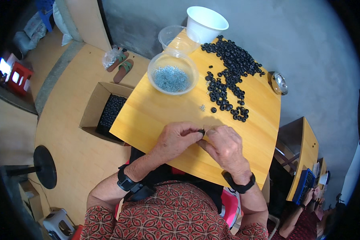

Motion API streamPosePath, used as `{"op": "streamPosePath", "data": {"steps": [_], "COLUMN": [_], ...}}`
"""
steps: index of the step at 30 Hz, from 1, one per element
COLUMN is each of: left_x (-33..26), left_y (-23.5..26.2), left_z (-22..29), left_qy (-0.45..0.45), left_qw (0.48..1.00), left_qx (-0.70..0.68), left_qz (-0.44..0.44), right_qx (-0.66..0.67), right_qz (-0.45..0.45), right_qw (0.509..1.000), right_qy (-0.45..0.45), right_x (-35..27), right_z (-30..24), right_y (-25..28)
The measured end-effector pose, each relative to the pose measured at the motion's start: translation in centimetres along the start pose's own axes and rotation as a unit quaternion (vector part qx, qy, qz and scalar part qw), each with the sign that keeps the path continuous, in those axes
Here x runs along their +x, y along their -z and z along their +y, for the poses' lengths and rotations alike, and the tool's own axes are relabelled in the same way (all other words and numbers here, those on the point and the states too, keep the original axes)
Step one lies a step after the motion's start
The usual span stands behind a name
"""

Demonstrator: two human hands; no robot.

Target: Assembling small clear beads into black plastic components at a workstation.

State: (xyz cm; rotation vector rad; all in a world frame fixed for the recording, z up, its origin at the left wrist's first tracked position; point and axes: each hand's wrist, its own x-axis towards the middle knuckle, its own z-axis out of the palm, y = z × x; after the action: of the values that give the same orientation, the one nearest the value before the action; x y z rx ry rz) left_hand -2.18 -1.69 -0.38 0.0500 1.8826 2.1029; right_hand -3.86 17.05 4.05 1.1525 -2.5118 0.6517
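My left hand [175,140] and my right hand [225,145] meet over the near part of a small wooden table [156,112]. Between their fingertips I pinch a small black rubber ring [201,131]; both hands touch it. A loose pile of the same black rings [228,68] spreads over the far right of the table. A clear plastic bowl [173,73] with small silvery metal parts stands at the far left. A few tiny metal pieces [203,107] lie on the wood between bowl and pile.
An empty clear bowl [176,37] and a white cup-shaped tub [206,23] stand at the table's far edge. A cardboard box [104,112] of black rings sits on the floor at left, sandals [122,66] beyond it. Another person sits at lower right.
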Motion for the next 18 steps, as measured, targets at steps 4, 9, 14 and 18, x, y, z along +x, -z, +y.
{"op": "streamPosePath", "data": {"steps": [4,9,14,18], "left_x": [-0.5,-0.7,-0.9,-1.1], "left_y": [4.0,14.2,17.5,14.6], "left_z": [4.0,2.8,0.1,3.0], "left_qy": [-0.085,-0.133,-0.084,-0.153], "left_qw": [0.985,0.926,0.882,0.887], "left_qx": [0.005,-0.029,0.185,0.119], "left_qz": [0.153,0.352,0.425,0.418], "right_qx": [-0.058,-0.067,-0.052,-0.014], "right_qz": [0.025,0.075,0.096,0.097], "right_qw": [0.998,0.984,0.965,0.944], "right_qy": [-0.019,-0.148,-0.24,-0.315], "right_x": [0.2,-1.5,-2.8,-2.7], "right_z": [1.6,5.8,9.6,12.3], "right_y": [2.6,4.2,4.5,4.0]}}
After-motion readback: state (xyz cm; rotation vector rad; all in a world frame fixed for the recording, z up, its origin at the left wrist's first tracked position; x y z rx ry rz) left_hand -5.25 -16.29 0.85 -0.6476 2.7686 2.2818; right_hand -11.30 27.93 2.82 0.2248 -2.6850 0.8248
